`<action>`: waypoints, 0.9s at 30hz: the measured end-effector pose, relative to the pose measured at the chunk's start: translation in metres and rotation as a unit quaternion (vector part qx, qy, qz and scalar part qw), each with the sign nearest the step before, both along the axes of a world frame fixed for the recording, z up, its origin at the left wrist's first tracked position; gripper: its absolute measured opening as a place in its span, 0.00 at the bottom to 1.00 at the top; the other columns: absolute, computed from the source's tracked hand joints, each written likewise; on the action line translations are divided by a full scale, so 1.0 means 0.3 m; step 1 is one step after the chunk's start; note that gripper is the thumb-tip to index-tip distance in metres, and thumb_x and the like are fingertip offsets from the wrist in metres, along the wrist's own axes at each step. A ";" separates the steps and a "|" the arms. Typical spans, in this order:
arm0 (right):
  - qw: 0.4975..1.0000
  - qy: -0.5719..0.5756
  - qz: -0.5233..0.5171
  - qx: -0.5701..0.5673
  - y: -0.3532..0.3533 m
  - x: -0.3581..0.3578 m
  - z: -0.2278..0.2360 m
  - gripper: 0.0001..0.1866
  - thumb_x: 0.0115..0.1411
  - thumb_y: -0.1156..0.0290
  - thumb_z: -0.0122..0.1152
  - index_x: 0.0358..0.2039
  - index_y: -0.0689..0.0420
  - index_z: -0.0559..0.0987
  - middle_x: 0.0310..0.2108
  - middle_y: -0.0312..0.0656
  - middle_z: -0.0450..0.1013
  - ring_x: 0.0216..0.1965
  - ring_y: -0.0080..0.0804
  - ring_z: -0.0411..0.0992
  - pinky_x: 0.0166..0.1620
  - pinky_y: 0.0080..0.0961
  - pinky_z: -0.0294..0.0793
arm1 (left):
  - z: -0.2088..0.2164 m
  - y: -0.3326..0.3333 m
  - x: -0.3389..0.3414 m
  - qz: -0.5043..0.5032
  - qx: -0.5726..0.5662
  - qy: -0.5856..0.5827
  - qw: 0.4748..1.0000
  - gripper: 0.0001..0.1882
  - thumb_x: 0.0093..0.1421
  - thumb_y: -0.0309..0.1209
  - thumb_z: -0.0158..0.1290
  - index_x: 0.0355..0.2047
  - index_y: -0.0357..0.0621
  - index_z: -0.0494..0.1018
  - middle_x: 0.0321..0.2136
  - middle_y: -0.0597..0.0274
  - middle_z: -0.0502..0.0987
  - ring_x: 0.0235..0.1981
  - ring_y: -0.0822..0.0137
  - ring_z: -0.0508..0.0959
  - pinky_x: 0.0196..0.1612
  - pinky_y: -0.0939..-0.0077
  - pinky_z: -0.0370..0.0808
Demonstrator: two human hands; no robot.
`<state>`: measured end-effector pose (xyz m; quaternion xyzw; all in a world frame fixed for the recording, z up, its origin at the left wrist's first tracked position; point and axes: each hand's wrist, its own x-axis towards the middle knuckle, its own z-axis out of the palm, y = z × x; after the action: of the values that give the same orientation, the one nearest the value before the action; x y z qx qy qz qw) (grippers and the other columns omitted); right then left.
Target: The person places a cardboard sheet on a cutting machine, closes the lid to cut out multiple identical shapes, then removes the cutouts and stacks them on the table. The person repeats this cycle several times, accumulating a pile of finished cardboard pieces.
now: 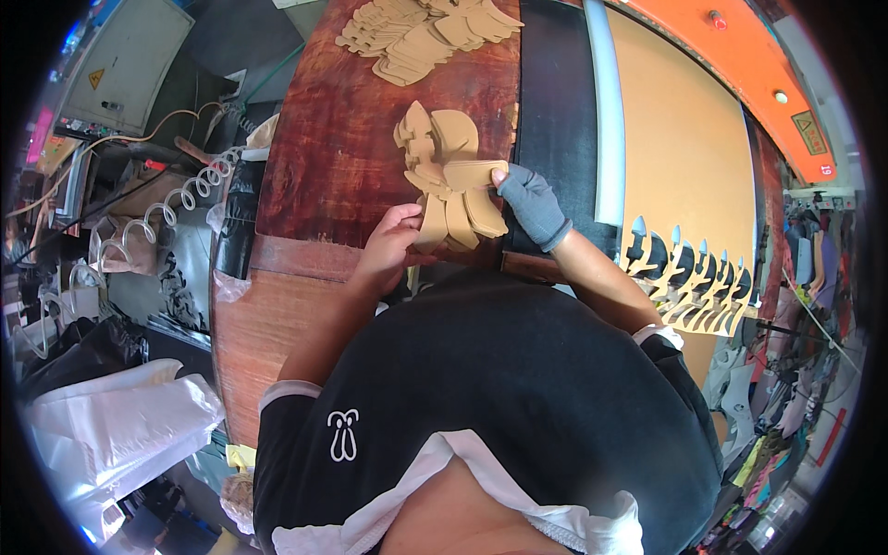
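Note:
A bundle of tan cut-out sheet pieces, curved and notched in outline, is in front of me over the dark red board. My right hand, in a grey glove that leaves the thumb tip bare, pinches the end of a small, even stack of tan pieces against the bundle. My bare left hand grips the bundle's lower left edge, next to the longer tan pieces. Some of its fingers are hidden.
A larger heap of tan cut pieces lies at the far end of the red board. To the right, a tan sheet has a row of cut-outs at its near edge, beneath an orange machine beam. A coiled hose hangs at left.

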<state>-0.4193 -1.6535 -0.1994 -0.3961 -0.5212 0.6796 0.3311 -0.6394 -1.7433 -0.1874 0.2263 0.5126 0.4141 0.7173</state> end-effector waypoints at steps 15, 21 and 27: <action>0.896 -0.173 0.074 0.402 -0.044 0.001 0.032 0.13 0.60 0.65 0.57 0.40 0.60 0.77 0.34 0.40 0.75 0.37 0.32 0.72 0.43 0.28 0.71 | -0.030 -0.029 -0.017 0.110 0.032 -0.101 0.988 0.16 0.56 0.25 0.55 0.45 0.43 0.68 0.33 0.65 0.74 0.32 0.72 0.74 0.34 0.77 0.70; 0.737 -0.255 0.037 0.625 -0.100 -0.050 0.022 0.26 0.38 0.67 0.70 0.40 0.60 0.75 0.44 0.48 0.70 0.43 0.48 0.70 0.47 0.37 0.71 | -0.051 -0.044 0.025 0.066 0.149 0.154 0.975 0.22 0.51 0.16 0.54 0.47 0.42 0.65 0.38 0.64 0.70 0.38 0.75 0.70 0.43 0.80 0.69; 0.730 -0.267 0.061 0.626 -0.093 -0.053 0.013 0.21 0.40 0.64 0.68 0.35 0.59 0.75 0.40 0.48 0.70 0.42 0.46 0.71 0.44 0.36 0.71 | -0.127 -0.058 0.043 0.039 0.305 0.329 0.893 0.19 0.50 0.16 0.53 0.43 0.41 0.66 0.39 0.64 0.67 0.41 0.73 0.70 0.46 0.78 0.68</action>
<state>-0.4352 -1.6815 -0.1954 -0.2316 -0.9185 0.0838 0.3094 -0.6265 -1.7605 -0.2256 0.5375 0.5761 0.4795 0.3863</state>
